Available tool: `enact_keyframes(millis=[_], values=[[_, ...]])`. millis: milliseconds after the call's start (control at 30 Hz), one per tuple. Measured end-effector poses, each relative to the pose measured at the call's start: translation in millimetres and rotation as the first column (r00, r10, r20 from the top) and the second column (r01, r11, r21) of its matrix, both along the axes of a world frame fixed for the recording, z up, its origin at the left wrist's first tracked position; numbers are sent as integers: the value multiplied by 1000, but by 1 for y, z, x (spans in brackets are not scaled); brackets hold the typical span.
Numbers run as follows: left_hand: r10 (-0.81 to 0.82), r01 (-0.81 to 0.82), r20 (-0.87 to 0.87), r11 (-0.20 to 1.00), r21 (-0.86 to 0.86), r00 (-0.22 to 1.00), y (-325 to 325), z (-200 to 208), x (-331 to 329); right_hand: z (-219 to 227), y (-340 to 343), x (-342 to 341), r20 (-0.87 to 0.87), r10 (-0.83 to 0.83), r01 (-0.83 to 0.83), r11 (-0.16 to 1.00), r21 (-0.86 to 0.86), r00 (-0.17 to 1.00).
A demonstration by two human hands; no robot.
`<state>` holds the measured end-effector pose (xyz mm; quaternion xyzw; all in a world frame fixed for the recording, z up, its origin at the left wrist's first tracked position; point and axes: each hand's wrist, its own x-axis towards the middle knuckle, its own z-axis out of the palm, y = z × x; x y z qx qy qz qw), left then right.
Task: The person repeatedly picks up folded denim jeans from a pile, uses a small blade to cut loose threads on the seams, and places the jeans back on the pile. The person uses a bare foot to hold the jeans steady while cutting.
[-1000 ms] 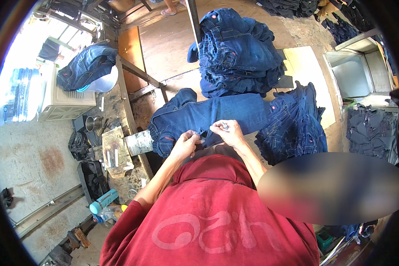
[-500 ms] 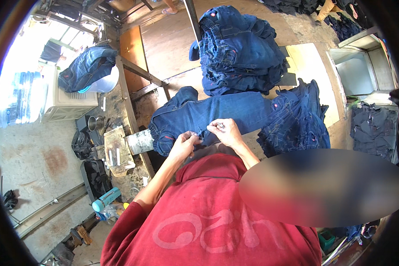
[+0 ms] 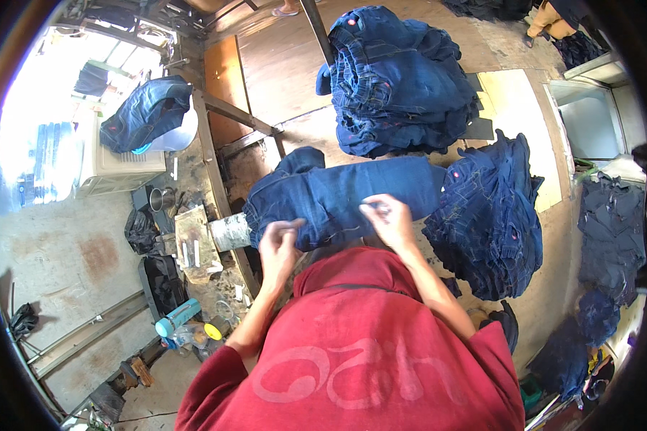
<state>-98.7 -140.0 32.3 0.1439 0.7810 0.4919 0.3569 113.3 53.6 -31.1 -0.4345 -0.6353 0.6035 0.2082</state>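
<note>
A pair of blue jeans (image 3: 381, 185) is stretched over a horizontal cylinder (image 3: 231, 231), whose pale, scuffed end sticks out at the left. Over the near edge of the denim, towards its left end, is my left hand (image 3: 279, 248); motion smears its fingers, and I cannot tell whether they touch the cloth. My right hand (image 3: 392, 223) hovers above the middle of the leg with thumb and fingertips drawn together. Whatever it pinches, if anything, is too small to make out. Next to the right end of the leg hangs a heap of crumpled jeans (image 3: 489, 215).
A tall pile of folded jeans (image 3: 402, 86) stands beyond the cylinder. On the left are a wooden frame (image 3: 212, 172), a metal cup (image 3: 162, 199), a light-blue bottle (image 3: 177, 317) and jeans (image 3: 147, 111) over a pale tub. Dark garments (image 3: 611, 237) lie at the right.
My hands have moved apart: the left went left and down, off the bunched cloth near the seam, and the right shifted right. The view has shifted slightly.
</note>
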Motion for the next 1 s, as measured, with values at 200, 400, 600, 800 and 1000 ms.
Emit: enact_keyframes(millis=[200,400,600,800,1000], values=[[66,-384,-602,824,-417,796,-35,-26,-58,-42,60,117,302,-709,770,584,-256,638],[41,-401,-706,845,-353,707,-26,-84,-52,-94,84,128,283,-642,519,212,-828,713],[382,-417,-308,907,-57,871,9,-65,-19,-153,165,162,443,-809,915,276,-295,387],[285,-322,534,946,-25,796,120,-62,-1,-138,292,257,167,-924,939,339,-63,345],[-447,260,637,892,369,628,295,-52,89,5,433,360,-83,-996,979,8,202,25]])
